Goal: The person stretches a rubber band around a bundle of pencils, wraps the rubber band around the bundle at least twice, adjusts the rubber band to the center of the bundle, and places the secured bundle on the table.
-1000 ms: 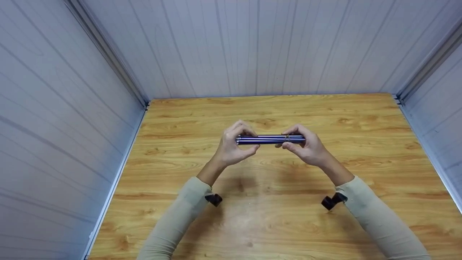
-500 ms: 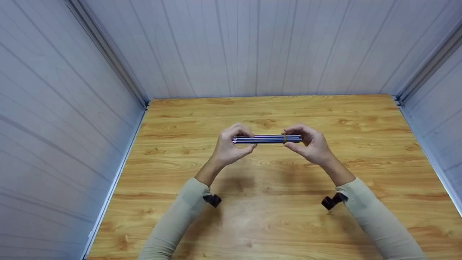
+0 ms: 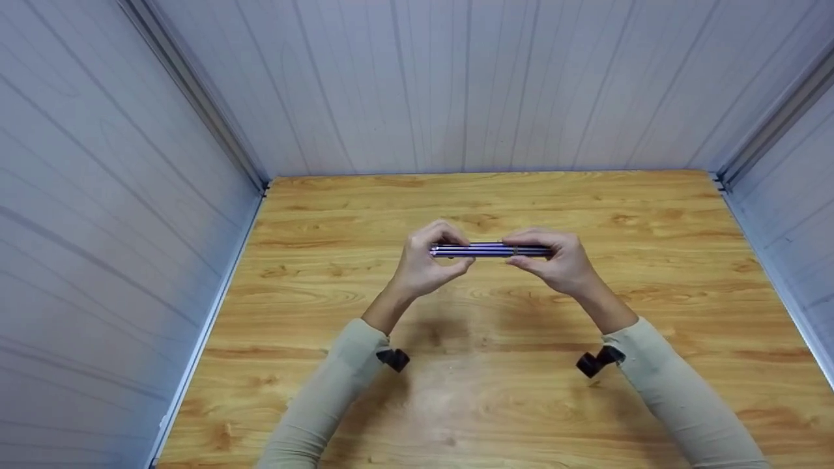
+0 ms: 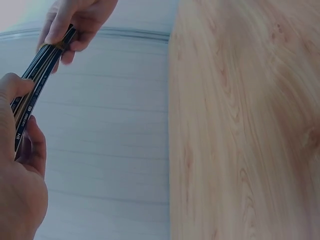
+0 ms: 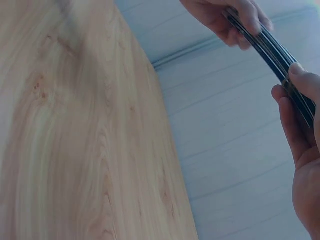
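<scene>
Held up above the middle of the light wooden table (image 3: 495, 391), clear of the surface: a bundle of dark blue pencils with pale stripes (image 3: 490, 251), lying level from left to right. Left hand (image 3: 427, 264) curled around the left end of the bundle, thumb below and fingers folded over the top, so only a short tip of the bundle visible past the grip. Right hand (image 3: 554, 260) pinching the right end between thumb and fingertips, close to a thin band (image 3: 515, 251) around the bundle. Middle part of the bundle bare between the two hands. Seen from the left wrist, small white letters along one pencil. Grey panelled walls (image 3: 456, 85) behind and on both sides of the table.
</scene>
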Tool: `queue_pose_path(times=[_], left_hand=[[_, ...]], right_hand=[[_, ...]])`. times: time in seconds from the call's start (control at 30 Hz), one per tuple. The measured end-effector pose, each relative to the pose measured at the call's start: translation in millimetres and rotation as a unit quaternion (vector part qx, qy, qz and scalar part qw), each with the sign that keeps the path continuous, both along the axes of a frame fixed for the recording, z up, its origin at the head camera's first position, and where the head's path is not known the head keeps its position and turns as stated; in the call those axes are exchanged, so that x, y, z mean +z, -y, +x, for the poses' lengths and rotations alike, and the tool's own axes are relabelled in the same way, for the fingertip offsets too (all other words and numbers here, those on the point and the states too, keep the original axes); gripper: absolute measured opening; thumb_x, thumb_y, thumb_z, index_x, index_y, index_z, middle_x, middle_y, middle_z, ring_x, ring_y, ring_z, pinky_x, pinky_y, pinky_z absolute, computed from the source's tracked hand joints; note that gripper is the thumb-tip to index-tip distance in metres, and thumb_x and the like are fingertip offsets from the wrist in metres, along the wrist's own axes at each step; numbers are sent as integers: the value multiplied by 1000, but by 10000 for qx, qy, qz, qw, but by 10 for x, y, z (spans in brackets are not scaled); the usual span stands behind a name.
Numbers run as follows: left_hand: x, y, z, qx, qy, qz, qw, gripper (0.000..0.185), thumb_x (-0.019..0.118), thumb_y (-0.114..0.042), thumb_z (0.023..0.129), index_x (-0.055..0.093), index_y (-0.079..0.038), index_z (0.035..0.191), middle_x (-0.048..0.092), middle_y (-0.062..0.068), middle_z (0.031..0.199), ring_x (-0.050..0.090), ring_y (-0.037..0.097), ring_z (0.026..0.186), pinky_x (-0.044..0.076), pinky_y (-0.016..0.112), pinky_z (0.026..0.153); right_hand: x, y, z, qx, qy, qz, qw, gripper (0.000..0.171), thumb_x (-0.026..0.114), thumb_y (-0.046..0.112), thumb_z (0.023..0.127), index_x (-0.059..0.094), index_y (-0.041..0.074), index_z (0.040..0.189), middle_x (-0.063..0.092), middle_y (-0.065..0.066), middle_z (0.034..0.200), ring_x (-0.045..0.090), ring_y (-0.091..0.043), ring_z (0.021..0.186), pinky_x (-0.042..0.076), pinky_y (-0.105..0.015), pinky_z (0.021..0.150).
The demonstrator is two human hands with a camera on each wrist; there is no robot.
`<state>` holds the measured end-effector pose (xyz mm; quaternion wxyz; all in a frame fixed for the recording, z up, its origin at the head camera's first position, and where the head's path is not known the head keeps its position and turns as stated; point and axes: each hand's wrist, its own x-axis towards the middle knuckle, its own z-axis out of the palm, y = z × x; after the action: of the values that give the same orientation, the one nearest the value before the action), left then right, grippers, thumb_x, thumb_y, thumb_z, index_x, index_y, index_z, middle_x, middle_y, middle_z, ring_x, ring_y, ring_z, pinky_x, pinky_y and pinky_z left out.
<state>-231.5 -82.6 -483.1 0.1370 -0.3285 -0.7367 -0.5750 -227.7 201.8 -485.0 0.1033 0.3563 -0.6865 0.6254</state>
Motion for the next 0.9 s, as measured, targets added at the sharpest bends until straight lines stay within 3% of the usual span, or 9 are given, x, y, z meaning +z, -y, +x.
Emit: queue_pose_path(times=[0.27, 0.47, 0.63, 0.9], left_hand=[[-28, 27, 4, 4, 48, 39, 10000, 19, 91, 0, 90, 79, 1, 105, 79, 20, 108, 74, 16, 98, 62, 26, 89], [-22, 58, 3, 143, 75, 144, 9998, 18, 91, -1, 90, 80, -1, 104, 79, 19, 106, 73, 15, 97, 60, 26, 88], [-14, 7, 30, 130, 130, 58, 9998, 18, 91, -1, 89, 79, 0, 104, 79, 19, 106, 72, 14, 99, 60, 30, 90], [6, -100, 70, 23, 315, -127, 9994, 21, 93, -5, 91, 77, 0, 104, 77, 19, 106, 72, 14, 95, 61, 24, 85]], right_hand=[[18, -38, -9, 147, -123, 45, 9998, 43, 77, -30, 85, 75, -18, 127, 83, 7, 129, 81, -4, 112, 65, -18, 89], [41, -74, -46, 189, -319, -144, 9992, 32, 74, -34, 83, 76, -19, 111, 81, 7, 119, 79, -6, 107, 65, -18, 88], [22, -50, -22, 185, -281, -175, 9993, 28, 75, -32, 83, 78, -18, 107, 83, 8, 117, 79, -6, 106, 65, -18, 85], [8, 9, 12, 178, -262, 37, 9995, 24, 88, -5, 92, 83, -12, 115, 85, 6, 118, 82, -7, 96, 66, -20, 80]])
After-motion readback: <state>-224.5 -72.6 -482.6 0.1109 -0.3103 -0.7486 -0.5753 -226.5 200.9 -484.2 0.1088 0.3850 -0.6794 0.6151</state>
